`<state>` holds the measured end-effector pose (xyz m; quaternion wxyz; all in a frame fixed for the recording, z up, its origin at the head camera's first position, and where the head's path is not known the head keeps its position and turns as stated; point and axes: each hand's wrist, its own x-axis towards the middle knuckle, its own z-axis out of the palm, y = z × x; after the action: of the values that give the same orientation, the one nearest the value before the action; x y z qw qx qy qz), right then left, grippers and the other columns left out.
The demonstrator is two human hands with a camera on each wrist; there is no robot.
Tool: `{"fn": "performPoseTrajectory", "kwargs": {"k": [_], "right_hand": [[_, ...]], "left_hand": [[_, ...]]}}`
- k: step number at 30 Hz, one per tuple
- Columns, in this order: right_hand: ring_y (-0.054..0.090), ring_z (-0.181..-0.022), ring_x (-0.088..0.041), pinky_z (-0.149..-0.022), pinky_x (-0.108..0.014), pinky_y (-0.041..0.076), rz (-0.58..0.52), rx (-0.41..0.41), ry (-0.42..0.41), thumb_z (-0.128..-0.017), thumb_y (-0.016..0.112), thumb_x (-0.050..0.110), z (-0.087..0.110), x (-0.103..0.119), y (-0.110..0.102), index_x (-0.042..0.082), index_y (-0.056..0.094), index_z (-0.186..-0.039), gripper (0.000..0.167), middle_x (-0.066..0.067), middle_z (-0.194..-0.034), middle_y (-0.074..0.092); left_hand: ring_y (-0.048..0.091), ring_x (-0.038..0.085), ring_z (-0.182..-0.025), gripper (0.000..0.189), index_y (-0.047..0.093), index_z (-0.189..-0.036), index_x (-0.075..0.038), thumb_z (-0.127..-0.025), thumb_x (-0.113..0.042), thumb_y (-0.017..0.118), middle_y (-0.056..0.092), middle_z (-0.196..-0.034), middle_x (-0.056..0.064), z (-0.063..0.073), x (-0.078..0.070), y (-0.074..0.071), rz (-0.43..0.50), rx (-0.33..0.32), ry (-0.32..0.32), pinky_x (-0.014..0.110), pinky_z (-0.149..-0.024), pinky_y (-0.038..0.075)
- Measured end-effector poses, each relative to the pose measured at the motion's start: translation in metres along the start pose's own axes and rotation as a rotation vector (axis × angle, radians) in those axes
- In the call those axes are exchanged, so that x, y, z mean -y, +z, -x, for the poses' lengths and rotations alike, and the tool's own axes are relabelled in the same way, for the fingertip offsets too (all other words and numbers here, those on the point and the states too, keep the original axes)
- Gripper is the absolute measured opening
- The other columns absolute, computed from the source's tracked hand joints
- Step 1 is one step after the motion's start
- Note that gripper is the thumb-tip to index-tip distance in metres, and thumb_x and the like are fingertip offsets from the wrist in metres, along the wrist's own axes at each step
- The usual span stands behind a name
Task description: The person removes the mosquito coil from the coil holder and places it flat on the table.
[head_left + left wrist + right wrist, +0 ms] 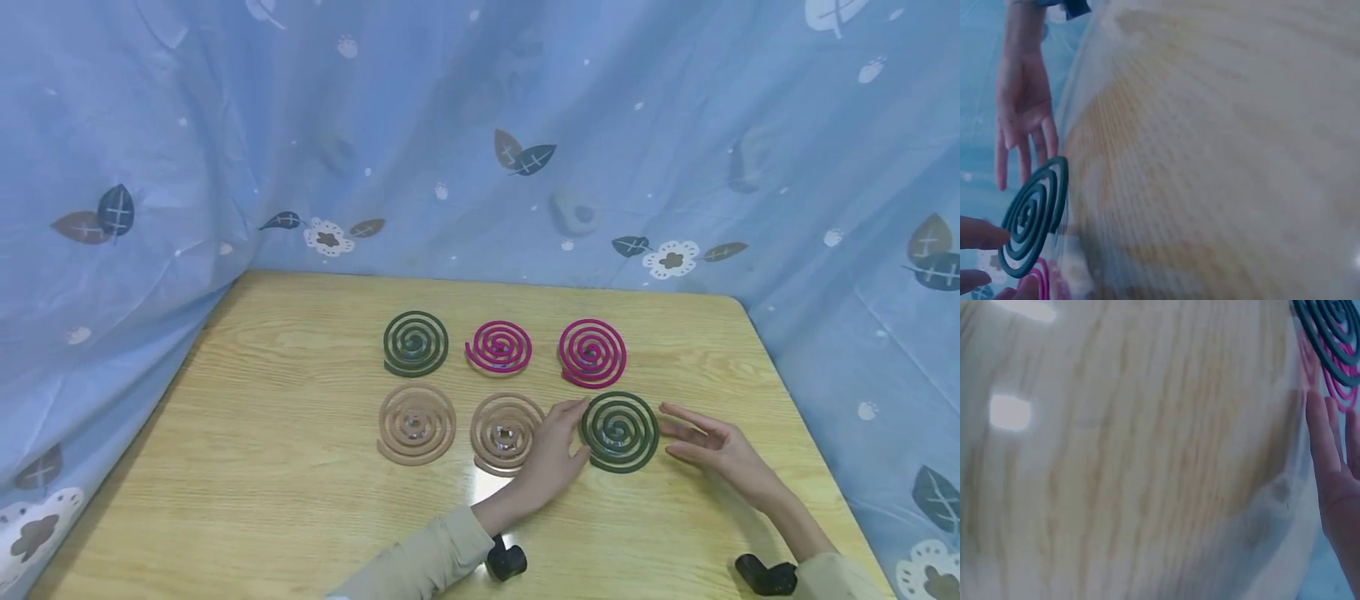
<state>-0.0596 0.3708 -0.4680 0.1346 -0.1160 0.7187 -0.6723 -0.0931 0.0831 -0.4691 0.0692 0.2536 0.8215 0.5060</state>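
A dark green mosquito coil (pixel 617 428) lies at the front right of two rows of coils, between my two hands. My left hand (pixel 553 454) is at its left edge, thumb and fingers spread apart and fingertips right by the outer ring. Beyond the right edge, a small gap away, my right hand (pixel 712 446) is held with its fingers loosely extended and nothing in it. In the left wrist view the green coil (pixel 1034 215) appears tilted, with left-hand fingers (pixel 982 234) beside it. The right wrist view shows right-hand fingers (pixel 1322 425) just below the coil's rim.
Two tan coils (pixel 417 387) (pixel 508 397) lie left of the green one, the nearer partly behind my left hand. A green coil (pixel 415 343) and two magenta coils (pixel 501 345) (pixel 592 352) form the back row. Blue patterned cloth (pixel 450 125) surrounds the wooden table (pixel 262 467).
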Motion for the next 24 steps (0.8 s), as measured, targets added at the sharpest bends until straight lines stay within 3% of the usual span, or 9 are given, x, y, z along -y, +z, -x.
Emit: {"fn": "performPoseTrajectory", "kwargs": {"k": [8,16,24], "right_hand": [[0.062,-0.107,-0.008,-0.084,-0.021,0.055,0.106,-0.101,-0.020,-0.090,0.058,-0.008,-0.008,-0.007,0.008,-0.006,0.035,-0.143,0.057,0.006,-0.129,0.059],[0.061,-0.104,-0.003,-0.086,-0.015,0.052,0.186,-0.173,-0.033,-0.086,0.066,-0.004,-0.018,-0.011,0.018,-0.008,0.047,-0.135,0.053,0.015,-0.124,0.061],[0.064,-0.094,-0.001,-0.083,-0.010,0.050,0.335,-0.220,0.000,-0.084,0.070,0.001,-0.014,-0.010,0.020,-0.009,0.050,-0.131,0.052,0.014,-0.110,0.066]], "left_hand": [[0.046,0.026,-0.126,0.069,0.038,-0.145,-0.003,-0.084,-0.001,0.069,0.041,-0.141,0.016,-0.009,-0.005,0.000,-0.237,0.042,0.019,0.035,-0.103,0.045],[0.053,0.019,-0.116,0.060,0.045,-0.138,0.006,-0.082,0.006,0.067,0.052,-0.128,0.014,-0.014,0.000,-0.004,-0.313,0.031,0.081,0.017,-0.096,0.046],[0.057,0.015,-0.109,0.057,0.052,-0.135,-0.003,-0.081,0.003,0.070,0.054,-0.123,0.008,-0.018,-0.002,0.002,-0.424,0.026,0.110,0.013,-0.089,0.049]]}}
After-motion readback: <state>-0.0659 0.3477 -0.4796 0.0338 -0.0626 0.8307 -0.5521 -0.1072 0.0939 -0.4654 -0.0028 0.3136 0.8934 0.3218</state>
